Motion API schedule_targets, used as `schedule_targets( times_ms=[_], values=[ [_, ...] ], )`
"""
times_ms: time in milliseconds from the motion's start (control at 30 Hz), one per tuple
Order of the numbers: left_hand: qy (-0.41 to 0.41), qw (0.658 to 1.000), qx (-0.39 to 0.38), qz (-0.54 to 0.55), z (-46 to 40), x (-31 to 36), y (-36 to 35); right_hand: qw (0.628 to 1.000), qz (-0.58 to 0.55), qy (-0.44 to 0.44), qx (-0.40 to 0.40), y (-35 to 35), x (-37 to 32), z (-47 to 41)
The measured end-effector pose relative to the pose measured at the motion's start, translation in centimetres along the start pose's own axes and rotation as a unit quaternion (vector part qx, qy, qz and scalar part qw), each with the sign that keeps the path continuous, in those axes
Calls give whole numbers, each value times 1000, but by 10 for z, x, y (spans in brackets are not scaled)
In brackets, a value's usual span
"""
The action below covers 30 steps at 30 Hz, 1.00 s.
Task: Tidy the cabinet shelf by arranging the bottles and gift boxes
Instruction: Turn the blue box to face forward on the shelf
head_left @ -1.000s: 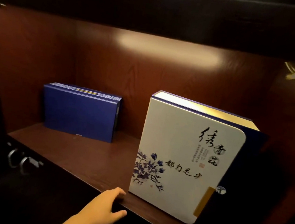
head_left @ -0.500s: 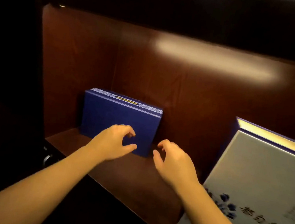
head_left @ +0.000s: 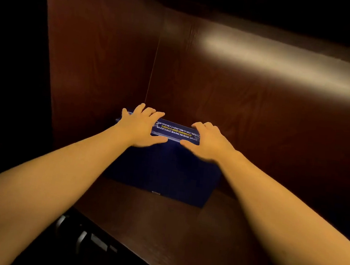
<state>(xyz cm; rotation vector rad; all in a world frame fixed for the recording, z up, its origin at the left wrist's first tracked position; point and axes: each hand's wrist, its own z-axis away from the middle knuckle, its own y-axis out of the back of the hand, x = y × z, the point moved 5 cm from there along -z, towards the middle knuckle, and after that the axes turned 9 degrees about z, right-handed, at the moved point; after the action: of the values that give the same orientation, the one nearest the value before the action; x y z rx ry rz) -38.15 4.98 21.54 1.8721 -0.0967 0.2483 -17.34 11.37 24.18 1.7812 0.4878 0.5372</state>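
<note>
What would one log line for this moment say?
left hand: on blue gift box top | right hand: on top | box: upright on shelf

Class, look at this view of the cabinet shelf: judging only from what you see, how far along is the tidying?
Done: nothing here looks finished. In hand: the left hand and right hand both rest on the top edge of the blue gift box, which stands upright near the back corner of the shelf; a firm grip cannot be confirmed. Left: placing this box. No bottles or other boxes are in view, so their state is unknown.
</note>
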Motion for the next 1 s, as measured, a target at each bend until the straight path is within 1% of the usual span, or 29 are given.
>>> schedule_targets(
  times_ms=[67,133,200,300,400,467,600,667,733,767,800,867,900,967,1000],
  values=[
    [15,999,-33,5,-12,-10,-14,999,-15,-13,-30,-11,6,-19],
    [18,999,-42,-7,-20,-15,-26,998,-25,-29,-48,-22,12,-36],
    [14,1000,-16,-13,-23,-15,-30,996,-23,-49,-69,-31,18,-46],
    [9,1000,-1,-19,-25,-20,-36,990,-9,-83,-112,-49,21,-56],
    [6,1000,-2,-24,-25,-21,-36,987,-4,-102,-121,-53,21,-56],
    [-12,1000,10,-25,-25,-19,-34,986,-5,-114,-123,-52,21,-52],
    [-29,999,26,24,-19,-22,-23,981,-5,-143,-129,-49,14,-38],
    [4,997,64,29,-8,-19,-13,978,-1,-161,-130,-46,11,-29],
    [65,990,125,7,7,-11,0,975,3,-182,-131,-43,9,-16],
    [104,987,123,14,14,-7,4,973,6,-192,-131,-41,6,-10],
    [139,986,90,30,19,-2,5,970,8,-204,-132,-38,3,-3],
    [178,981,-17,71,22,11,1,963,15,-233,-135,-32,-5,13],
    [198,972,-65,110,22,18,0,957,19,-252,-144,-29,-8,22],
    [245,932,-144,224,24,36,0,942,28,-288,-171,-23,-14,41],
    [255,917,-171,253,24,47,0,935,37,-299,-185,-18,-15,53]
  ],
)
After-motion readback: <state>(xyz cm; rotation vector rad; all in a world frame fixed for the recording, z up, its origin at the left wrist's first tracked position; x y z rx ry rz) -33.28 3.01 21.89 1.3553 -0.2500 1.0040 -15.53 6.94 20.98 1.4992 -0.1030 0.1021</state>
